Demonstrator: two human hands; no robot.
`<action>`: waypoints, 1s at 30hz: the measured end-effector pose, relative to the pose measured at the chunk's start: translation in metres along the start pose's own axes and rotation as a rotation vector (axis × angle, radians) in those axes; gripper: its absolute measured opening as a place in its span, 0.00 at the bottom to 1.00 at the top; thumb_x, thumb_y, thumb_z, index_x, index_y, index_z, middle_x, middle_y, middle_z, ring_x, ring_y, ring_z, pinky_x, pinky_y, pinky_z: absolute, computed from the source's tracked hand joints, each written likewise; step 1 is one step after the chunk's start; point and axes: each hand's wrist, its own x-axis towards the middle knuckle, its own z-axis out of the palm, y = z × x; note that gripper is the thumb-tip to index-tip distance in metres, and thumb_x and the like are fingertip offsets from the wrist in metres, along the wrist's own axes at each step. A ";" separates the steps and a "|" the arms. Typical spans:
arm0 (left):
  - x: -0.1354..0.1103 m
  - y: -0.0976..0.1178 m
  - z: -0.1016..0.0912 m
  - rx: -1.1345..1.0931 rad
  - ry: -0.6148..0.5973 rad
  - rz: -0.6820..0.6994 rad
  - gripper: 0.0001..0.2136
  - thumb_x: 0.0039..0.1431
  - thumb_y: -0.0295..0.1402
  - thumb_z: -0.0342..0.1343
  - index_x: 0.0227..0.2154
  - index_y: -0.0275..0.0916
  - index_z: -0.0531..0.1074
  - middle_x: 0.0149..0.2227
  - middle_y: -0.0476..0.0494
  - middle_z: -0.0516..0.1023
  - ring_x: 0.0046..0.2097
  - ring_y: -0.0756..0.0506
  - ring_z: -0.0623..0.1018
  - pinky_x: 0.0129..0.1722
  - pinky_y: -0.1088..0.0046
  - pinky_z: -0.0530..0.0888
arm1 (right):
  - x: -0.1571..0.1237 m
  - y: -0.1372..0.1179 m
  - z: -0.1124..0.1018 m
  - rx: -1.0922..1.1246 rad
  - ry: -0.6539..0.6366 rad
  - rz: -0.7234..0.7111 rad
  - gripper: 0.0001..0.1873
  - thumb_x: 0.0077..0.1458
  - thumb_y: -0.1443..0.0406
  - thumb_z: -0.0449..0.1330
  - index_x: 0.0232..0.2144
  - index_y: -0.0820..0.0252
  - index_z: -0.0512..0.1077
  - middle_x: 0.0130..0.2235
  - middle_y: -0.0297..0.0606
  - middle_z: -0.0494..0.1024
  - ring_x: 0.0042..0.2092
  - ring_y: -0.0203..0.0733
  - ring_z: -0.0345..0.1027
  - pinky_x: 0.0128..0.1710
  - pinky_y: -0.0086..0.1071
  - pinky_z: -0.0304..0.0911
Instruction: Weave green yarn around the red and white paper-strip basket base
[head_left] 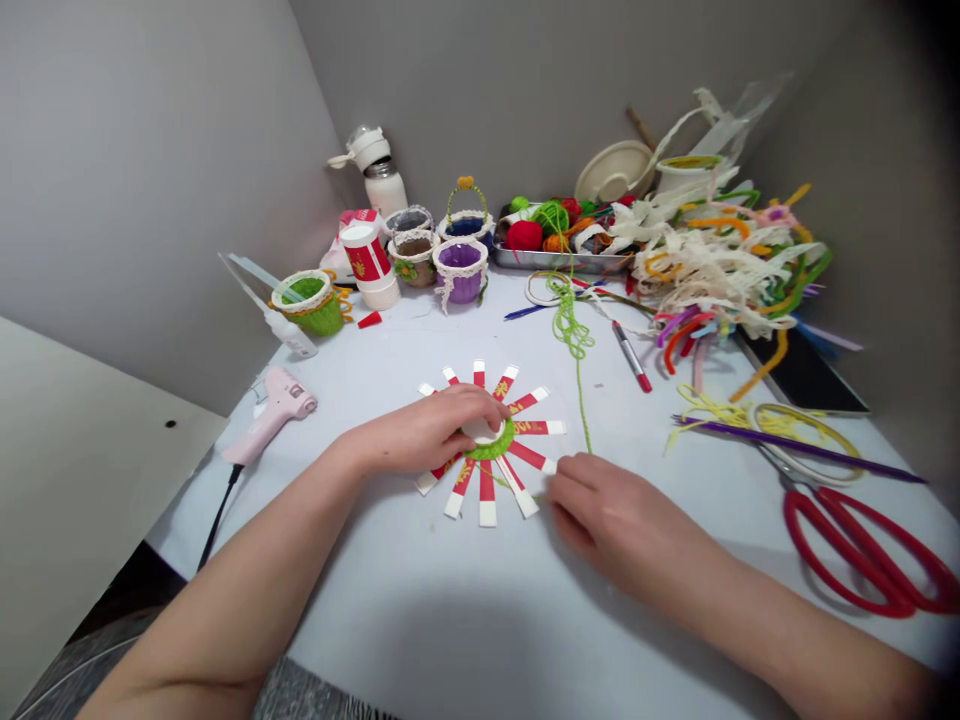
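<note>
A red and white paper cup [531, 428], cut into strips, lies splayed like a sun on the table. Green yarn [491, 448] is wound in a ring around its round white base. My left hand [450, 425] grips the cup at that base, thumb and fingers curled over the ring. Just right of the strips, my right hand [600, 505] is closed on the green yarn strand, its fingertips mostly hidden from view. The strand runs from there up to a loose green tangle [571, 320] farther back.
Red-handled scissors [862, 550] and a purple pencil-like stick [795, 447] lie at right. A pink glue gun [270, 415] rests at left. Behind stand small yarn-wrapped baskets [460, 270], a stacked cup [367, 265], a yarn tray [562, 262] and a ribbon heap [720, 265]. A marker [631, 356] lies nearer.
</note>
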 end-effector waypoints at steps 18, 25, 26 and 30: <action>0.009 0.007 0.011 0.021 0.036 0.018 0.07 0.66 0.29 0.58 0.46 0.41 0.71 0.56 0.38 0.80 0.58 0.38 0.78 0.62 0.52 0.72 | 0.024 0.030 0.013 0.200 0.183 0.354 0.09 0.65 0.67 0.58 0.30 0.56 0.72 0.32 0.35 0.76 0.34 0.42 0.71 0.35 0.33 0.61; 0.009 0.005 0.018 0.066 0.132 -0.020 0.11 0.68 0.30 0.61 0.50 0.42 0.70 0.70 0.33 0.64 0.72 0.35 0.65 0.67 0.50 0.69 | 0.025 0.029 0.012 0.200 0.178 0.353 0.10 0.66 0.67 0.57 0.31 0.57 0.72 0.32 0.36 0.76 0.35 0.42 0.71 0.35 0.33 0.61; 0.008 0.005 0.018 0.081 0.146 -0.032 0.12 0.67 0.31 0.62 0.51 0.42 0.70 0.69 0.32 0.64 0.71 0.34 0.66 0.67 0.51 0.69 | 0.025 0.029 0.012 0.200 0.176 0.354 0.10 0.66 0.67 0.57 0.31 0.57 0.72 0.32 0.36 0.76 0.35 0.42 0.71 0.35 0.33 0.61; 0.007 0.006 0.018 0.135 0.145 -0.093 0.13 0.68 0.34 0.62 0.52 0.41 0.70 0.58 0.34 0.71 0.62 0.35 0.72 0.62 0.53 0.73 | 0.025 0.030 0.011 0.193 0.172 0.357 0.10 0.66 0.69 0.58 0.31 0.57 0.73 0.32 0.36 0.76 0.35 0.42 0.71 0.36 0.34 0.62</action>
